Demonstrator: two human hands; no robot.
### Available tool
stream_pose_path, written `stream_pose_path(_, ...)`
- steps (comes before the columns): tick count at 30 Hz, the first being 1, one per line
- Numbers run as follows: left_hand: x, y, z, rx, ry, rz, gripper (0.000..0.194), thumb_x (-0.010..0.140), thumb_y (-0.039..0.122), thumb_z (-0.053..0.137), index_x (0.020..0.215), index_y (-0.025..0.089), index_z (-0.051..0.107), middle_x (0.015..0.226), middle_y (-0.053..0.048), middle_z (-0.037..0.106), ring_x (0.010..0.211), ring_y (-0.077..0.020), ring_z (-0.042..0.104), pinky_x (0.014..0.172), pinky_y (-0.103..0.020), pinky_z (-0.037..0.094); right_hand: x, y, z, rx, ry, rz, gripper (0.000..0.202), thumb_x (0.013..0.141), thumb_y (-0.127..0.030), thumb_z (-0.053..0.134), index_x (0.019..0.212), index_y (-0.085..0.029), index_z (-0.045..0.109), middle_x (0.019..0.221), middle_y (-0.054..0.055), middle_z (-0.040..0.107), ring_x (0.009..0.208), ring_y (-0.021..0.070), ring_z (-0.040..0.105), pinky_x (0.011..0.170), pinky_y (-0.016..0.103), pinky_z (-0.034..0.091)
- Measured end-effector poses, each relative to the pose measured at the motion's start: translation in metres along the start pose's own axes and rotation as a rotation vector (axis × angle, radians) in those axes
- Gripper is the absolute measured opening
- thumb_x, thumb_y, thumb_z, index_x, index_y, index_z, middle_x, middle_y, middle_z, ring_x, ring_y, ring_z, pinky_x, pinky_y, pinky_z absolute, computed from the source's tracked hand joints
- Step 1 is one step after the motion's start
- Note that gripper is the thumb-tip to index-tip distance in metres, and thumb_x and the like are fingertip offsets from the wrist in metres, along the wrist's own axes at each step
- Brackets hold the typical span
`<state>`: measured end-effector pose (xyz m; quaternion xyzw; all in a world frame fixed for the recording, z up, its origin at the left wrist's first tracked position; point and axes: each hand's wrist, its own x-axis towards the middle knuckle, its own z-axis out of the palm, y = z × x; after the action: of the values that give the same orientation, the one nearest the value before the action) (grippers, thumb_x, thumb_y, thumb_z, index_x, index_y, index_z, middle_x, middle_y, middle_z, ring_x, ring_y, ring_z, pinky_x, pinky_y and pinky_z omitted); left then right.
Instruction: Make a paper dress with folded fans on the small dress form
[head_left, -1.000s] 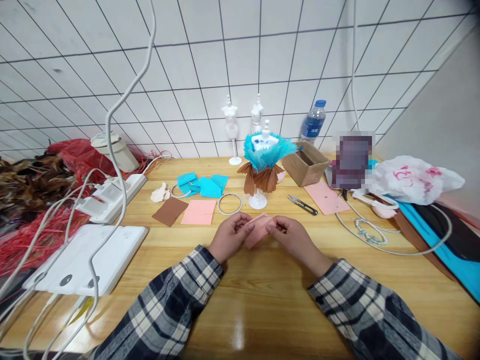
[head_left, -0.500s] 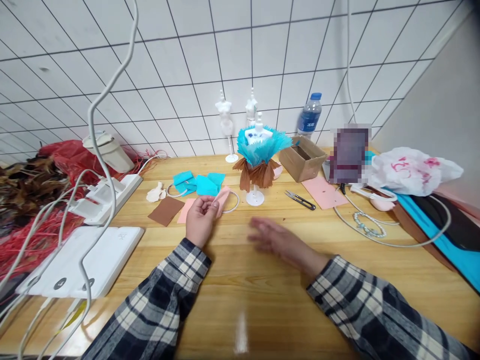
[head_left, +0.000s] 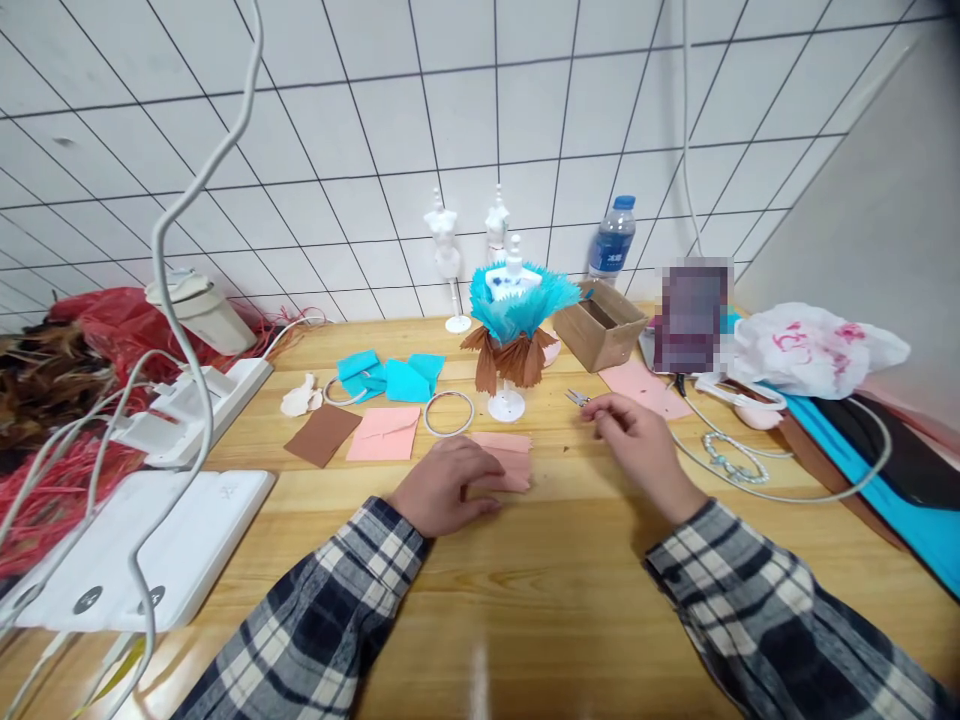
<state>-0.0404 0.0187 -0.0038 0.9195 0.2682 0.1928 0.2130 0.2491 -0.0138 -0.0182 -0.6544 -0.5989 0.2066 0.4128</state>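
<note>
My left hand (head_left: 450, 485) rests on the table, its fingers over the left part of a pink paper piece (head_left: 514, 462) that lies flat. My right hand (head_left: 637, 440) is closed on the small thread snips (head_left: 577, 397), whose metal tips point left past my fingers. Behind my hands stands a white mini mannequin (head_left: 514, 285) dressed in turquoise (head_left: 525, 312) and brown (head_left: 508, 362) pleated paper. Left of it are a silver ring (head_left: 448, 414), another pink paper (head_left: 385, 433), a brown square (head_left: 322, 435) and turquoise pieces (head_left: 414, 377).
Two more mannequins (head_left: 444, 250) stand by the tiled wall. A cardboard box (head_left: 600, 325), a water bottle (head_left: 613, 240) and a plastic bag (head_left: 817, 345) are at the back right. A power strip (head_left: 195, 410) and white power bank (head_left: 142, 545) lie left, with cables.
My left hand has come down and right, and the pink paper it held now lies on the table. My right hand has moved right and taken hold of the snips.
</note>
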Motion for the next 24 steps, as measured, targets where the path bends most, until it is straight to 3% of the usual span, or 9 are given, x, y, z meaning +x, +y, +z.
stream_pose_path(2, -0.002, -0.005, -0.003, -0.002, 0.106, -0.04, 0.026, 0.085, 0.034, 0.06, 0.106, 0.021, 0.065, 0.099, -0.009, 0.07, 0.095, -0.0237, 0.062, 0.087, -0.039, 0.047, 0.011, 0.015, -0.016, -0.266, 0.106, -0.078, 0.025, 0.087, -0.028, 0.051, 0.103, -0.018, 0.068, 0.1, 0.009, 0.071, 0.083, 0.0226, 0.064, 0.078, 0.037, 0.049)
stream_pose_path(5, -0.006, -0.024, -0.01, 0.132, 0.293, -0.194, 0.022, 0.09, 0.027, 0.051, 0.105, 0.019, 0.064, 0.099, -0.009, 0.07, 0.096, -0.024, 0.061, 0.089, -0.04, 0.046, 0.018, 0.029, -0.023, -0.536, 0.042, -0.156, 0.031, 0.091, -0.03, 0.05, 0.111, -0.014, 0.068, 0.111, 0.014, 0.069, 0.103, 0.0281, 0.059, 0.092, 0.041, 0.044)
stream_pose_path(10, -0.012, -0.051, -0.014, 0.301, 0.192, -0.332, 0.028, 0.086, 0.024, 0.053, 0.112, 0.019, 0.064, 0.114, -0.011, 0.066, 0.111, -0.0289, 0.056, 0.097, -0.046, 0.042, 0.019, 0.034, -0.013, -0.692, -0.07, -0.115, 0.029, 0.091, -0.033, 0.052, 0.108, -0.018, 0.071, 0.105, 0.013, 0.069, 0.099, 0.0281, 0.059, 0.085, 0.039, 0.043)
stream_pose_path(15, -0.01, -0.047, -0.011, 0.343, 0.164, -0.32, 0.014, 0.088, 0.025, 0.052, 0.089, 0.02, 0.065, 0.095, -0.008, 0.068, 0.097, -0.026, 0.059, 0.089, -0.043, 0.045, 0.018, 0.033, -0.016, -0.705, -0.043, -0.056, 0.025, 0.089, -0.03, 0.054, 0.104, -0.018, 0.069, 0.098, 0.011, 0.069, 0.094, 0.0256, 0.06, 0.079, 0.035, 0.043)
stream_pose_path(20, -0.01, -0.047, -0.009, 0.351, 0.173, -0.355, 0.015, 0.09, 0.028, 0.052, 0.087, 0.02, 0.064, 0.092, -0.007, 0.067, 0.095, -0.0262, 0.058, 0.086, -0.041, 0.045, 0.015, 0.028, -0.017, -0.738, -0.041, -0.01, 0.03, 0.089, -0.029, 0.054, 0.114, -0.019, 0.066, 0.106, 0.014, 0.067, 0.101, 0.0278, 0.058, 0.083, 0.037, 0.042)
stream_pose_path(24, -0.009, -0.049, -0.008, 0.306, 0.25, -0.371, 0.017, 0.092, 0.032, 0.049, 0.091, 0.019, 0.061, 0.092, -0.008, 0.067, 0.094, -0.0264, 0.059, 0.085, -0.041, 0.045, 0.012, 0.024, -0.012, -0.717, 0.028, -0.068, 0.039, 0.088, -0.03, 0.056, 0.125, -0.019, 0.059, 0.116, 0.013, 0.064, 0.105, 0.0296, 0.055, 0.085, 0.04, 0.042)
